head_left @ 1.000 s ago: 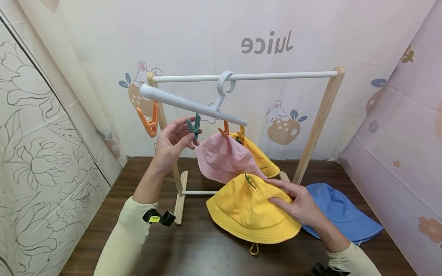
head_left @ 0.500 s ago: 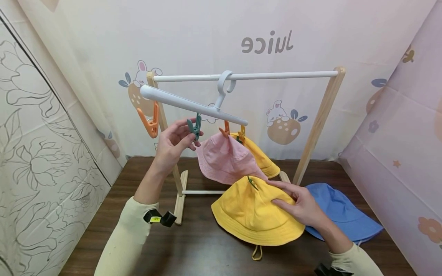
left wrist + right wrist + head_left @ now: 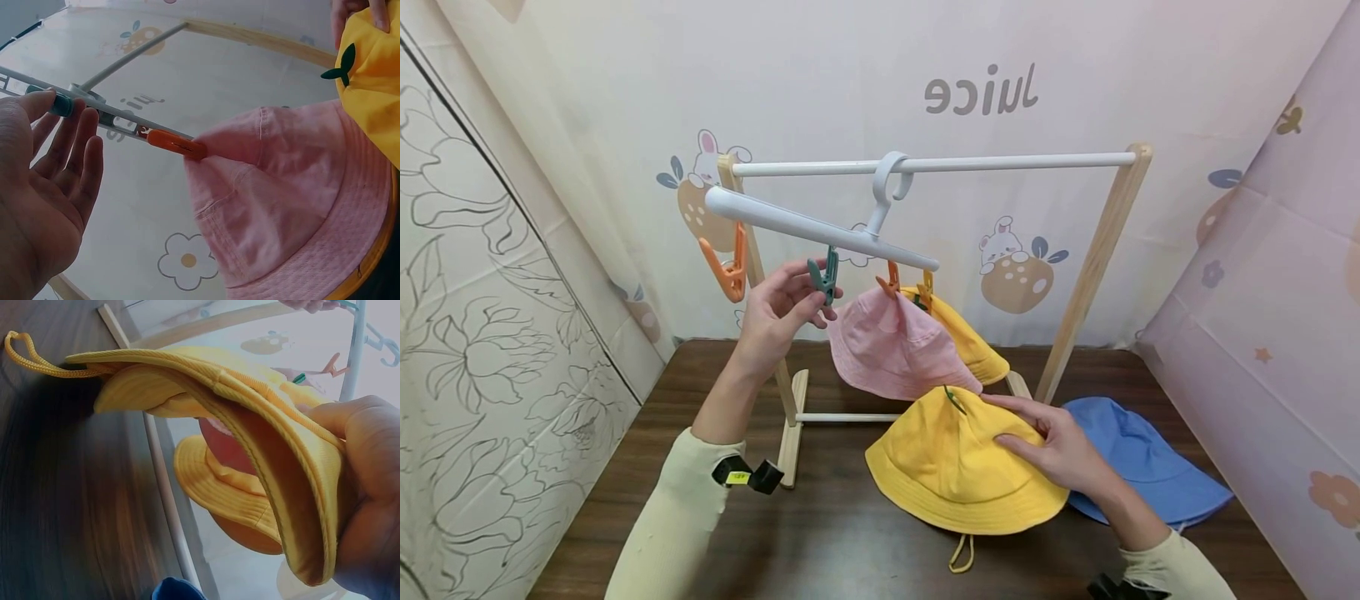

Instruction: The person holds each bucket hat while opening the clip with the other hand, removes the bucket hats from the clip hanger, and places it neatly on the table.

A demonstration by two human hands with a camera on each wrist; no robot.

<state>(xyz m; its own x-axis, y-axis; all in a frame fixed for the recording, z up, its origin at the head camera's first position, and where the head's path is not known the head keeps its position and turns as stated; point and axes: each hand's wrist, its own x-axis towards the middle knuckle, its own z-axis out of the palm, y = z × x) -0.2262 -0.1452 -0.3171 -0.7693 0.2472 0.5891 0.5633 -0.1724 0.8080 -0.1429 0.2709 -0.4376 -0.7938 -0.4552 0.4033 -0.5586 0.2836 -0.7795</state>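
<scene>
Pinching a teal clip [image 3: 824, 282] between thumb and fingers of the left hand [image 3: 777, 315], just beneath the white hanger [image 3: 805, 227]. Grasping a yellow hat [image 3: 962, 467] by its side with the right hand [image 3: 1051, 440], holding it out to the left of that hand and dangling a cord loop [image 3: 56, 369] below. Having an orange clip [image 3: 737, 273] hanging left of the left hand, a pink hat [image 3: 898, 354] hanging to its right, and a second yellow hat [image 3: 976, 346] behind that one. Having a blue hat [image 3: 1150, 462] lying on the table [image 3: 812, 542], right of the right hand.
</scene>
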